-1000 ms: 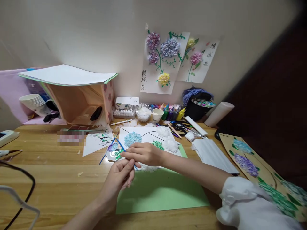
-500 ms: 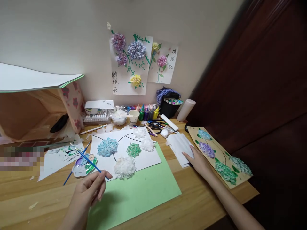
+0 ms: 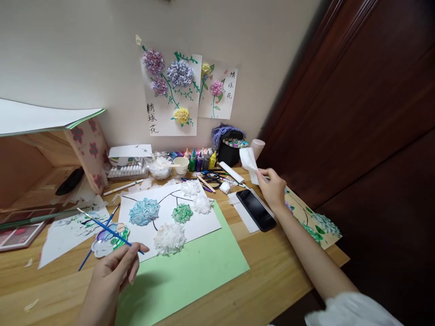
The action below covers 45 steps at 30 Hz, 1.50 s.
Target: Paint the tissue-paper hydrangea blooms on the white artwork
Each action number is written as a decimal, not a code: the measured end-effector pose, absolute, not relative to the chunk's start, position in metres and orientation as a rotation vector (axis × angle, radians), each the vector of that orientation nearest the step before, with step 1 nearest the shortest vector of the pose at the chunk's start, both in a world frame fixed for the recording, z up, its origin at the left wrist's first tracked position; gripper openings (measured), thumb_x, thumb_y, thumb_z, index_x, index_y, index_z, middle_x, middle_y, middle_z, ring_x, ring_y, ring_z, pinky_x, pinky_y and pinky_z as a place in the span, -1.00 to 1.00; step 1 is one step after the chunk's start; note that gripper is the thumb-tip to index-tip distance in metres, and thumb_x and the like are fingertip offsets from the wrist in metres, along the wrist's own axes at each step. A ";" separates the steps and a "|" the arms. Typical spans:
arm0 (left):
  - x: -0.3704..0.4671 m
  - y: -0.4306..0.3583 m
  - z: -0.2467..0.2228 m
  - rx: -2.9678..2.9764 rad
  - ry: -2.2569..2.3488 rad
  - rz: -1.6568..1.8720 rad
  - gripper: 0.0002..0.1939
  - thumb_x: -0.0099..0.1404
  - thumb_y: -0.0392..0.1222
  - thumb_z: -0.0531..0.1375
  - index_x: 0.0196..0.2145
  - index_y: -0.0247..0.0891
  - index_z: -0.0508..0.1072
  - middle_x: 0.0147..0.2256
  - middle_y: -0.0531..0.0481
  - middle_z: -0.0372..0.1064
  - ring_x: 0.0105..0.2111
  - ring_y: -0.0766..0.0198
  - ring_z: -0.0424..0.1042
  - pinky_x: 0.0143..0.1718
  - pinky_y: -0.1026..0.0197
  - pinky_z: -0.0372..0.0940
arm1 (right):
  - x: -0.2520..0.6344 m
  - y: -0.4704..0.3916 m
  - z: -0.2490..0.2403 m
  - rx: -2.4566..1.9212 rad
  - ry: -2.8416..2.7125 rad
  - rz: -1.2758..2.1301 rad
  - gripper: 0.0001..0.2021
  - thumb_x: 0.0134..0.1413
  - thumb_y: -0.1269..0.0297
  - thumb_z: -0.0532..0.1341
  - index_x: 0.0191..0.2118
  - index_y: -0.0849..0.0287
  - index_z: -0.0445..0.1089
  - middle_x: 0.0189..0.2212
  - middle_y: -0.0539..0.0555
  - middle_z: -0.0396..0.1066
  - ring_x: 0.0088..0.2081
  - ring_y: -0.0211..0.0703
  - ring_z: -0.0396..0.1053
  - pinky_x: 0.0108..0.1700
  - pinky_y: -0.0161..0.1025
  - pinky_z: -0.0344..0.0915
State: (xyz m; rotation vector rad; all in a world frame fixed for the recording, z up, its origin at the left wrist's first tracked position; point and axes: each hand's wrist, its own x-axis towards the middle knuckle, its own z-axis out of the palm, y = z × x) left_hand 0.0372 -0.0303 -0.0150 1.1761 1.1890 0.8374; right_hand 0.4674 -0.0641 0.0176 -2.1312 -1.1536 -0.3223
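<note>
My left hand [image 3: 117, 271] is closed on a blue paintbrush [image 3: 108, 230], its bristles pointing up and left over the palette [image 3: 102, 246]. Between the fingers of my right hand [image 3: 272, 188] is a folded white tissue [image 3: 248, 163], lifted off the table. Below that hand, a black phone [image 3: 255, 209] lies on white paper [image 3: 242, 213]. At the centre, a white sheet [image 3: 200, 228] carries blue, green and white paper-shred blossoms with dark painted stems. The large white blossom [image 3: 169, 239] is nearest my left hand. Under the sheet lies a green board [image 3: 190, 276].
Paint bottles [image 3: 199, 161], a paper cup [image 3: 181, 166], a bowl of white shreds [image 3: 160, 168] and a black marker holder [image 3: 231, 147] line the wall. Scissors [image 3: 213, 180] lie before them. A finished flower board [image 3: 326, 226] is at right, an open box [image 3: 37, 158] at left. A second brush [image 3: 84, 261] crosses the palette.
My right hand has raised the white tissue up from the table, uncovering the black phone. The view has shifted slightly right. My left hand still holds the paintbrush.
</note>
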 end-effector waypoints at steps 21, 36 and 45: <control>0.039 -0.036 -0.018 1.258 1.244 0.684 -0.43 -0.06 0.38 0.25 -0.46 -0.25 0.49 -0.75 0.12 0.11 -0.69 0.40 0.03 -0.66 0.36 -0.04 | 0.445 -0.110 -0.055 -2.418 -1.028 0.028 -0.43 -0.17 0.12 0.28 -0.03 0.29 0.17 -0.04 0.34 0.32 0.08 0.22 0.28 0.12 -0.01 0.20; 0.046 -0.041 -0.018 1.358 1.181 0.624 -0.42 -0.01 0.37 0.22 -0.44 -0.28 0.47 -0.74 0.13 0.13 -0.70 0.41 0.04 -0.67 0.37 -0.03 | 0.530 -0.115 0.000 -2.498 -0.942 1.234 -0.47 -0.46 -0.11 0.47 -0.54 0.26 0.32 -0.63 0.11 0.44 -0.51 -0.11 0.48 -0.43 -0.22 0.46; 0.040 -0.038 -0.025 1.368 1.168 0.614 -0.40 -0.03 0.39 0.22 -0.41 -0.28 0.48 -0.73 0.13 0.13 -0.70 0.42 0.04 -0.67 0.37 -0.04 | 0.525 -0.105 -0.006 -2.597 -0.907 1.319 -0.45 -0.46 -0.15 0.45 -0.57 0.24 0.28 -0.67 0.02 0.39 -0.55 -0.25 0.43 -0.39 -0.31 0.49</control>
